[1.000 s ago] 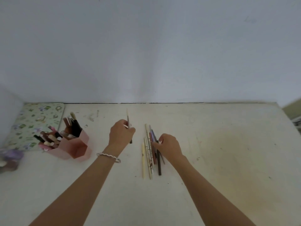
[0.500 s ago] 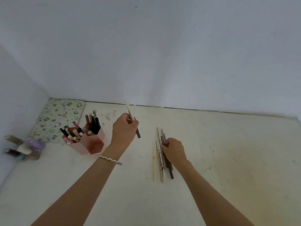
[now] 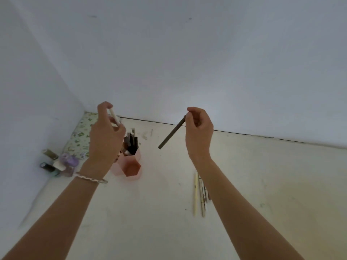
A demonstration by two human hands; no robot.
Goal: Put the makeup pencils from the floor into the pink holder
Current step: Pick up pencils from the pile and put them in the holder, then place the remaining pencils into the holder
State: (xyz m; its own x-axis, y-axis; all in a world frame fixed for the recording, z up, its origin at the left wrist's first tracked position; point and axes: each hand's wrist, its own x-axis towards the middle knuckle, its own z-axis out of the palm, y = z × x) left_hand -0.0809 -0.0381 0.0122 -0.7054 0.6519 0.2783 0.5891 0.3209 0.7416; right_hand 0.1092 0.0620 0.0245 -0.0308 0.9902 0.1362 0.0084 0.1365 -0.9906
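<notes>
Both hands have risen, my left hand (image 3: 107, 139) pinching a cream pencil (image 3: 115, 117) and my right hand (image 3: 199, 132) a dark pencil (image 3: 171, 133), which could slip from that fingertip hold short of the pink holder (image 3: 131, 166).

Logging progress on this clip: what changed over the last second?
The right hand left the floor pile, lifting a dark pencil in its grip. The left hand, still holding a cream pencil, moved left to above the holder. The remaining pencils and the holder stayed put.
</notes>
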